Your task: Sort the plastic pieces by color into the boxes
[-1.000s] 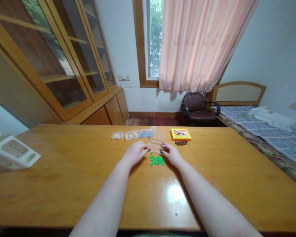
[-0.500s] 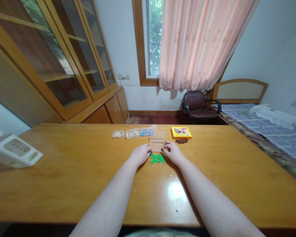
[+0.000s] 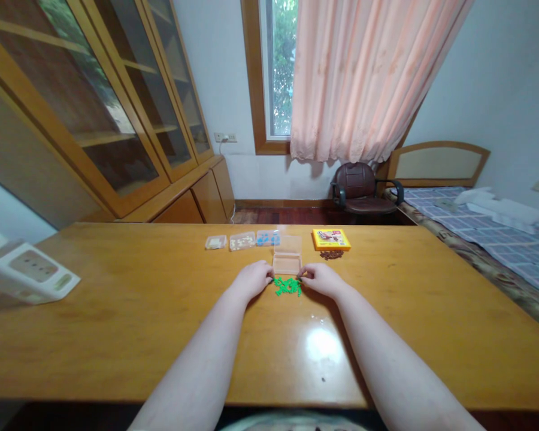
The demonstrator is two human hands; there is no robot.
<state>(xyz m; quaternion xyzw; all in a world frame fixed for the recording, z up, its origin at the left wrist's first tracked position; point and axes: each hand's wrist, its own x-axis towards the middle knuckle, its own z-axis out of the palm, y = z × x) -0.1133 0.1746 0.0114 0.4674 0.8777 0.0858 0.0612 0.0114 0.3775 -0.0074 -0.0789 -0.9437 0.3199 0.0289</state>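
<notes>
A pile of small green pieces (image 3: 287, 286) lies on the wooden table (image 3: 161, 311). At its left edge is my left hand (image 3: 256, 279), fingers closed together; what they hold, if anything, is too small to make out. My right hand (image 3: 318, 279) is at the pile's upper right edge, its thumb and fingertips pinched near the green pieces, contents hidden. Just beyond the pile stands a clear plastic box (image 3: 287, 264) with its lid raised at the back and nothing visible inside.
Beyond, to the left, sit clear boxes with pale pieces (image 3: 242, 241) and blue pieces (image 3: 268, 239), plus a smaller box (image 3: 215, 242). A yellow box (image 3: 331, 239) and brown pieces (image 3: 331, 255) lie back right. A white device (image 3: 38, 272) stands far left.
My right hand has moved off the clear box's right side, slightly right and nearer to me, to the green pile. My left hand has barely shifted.
</notes>
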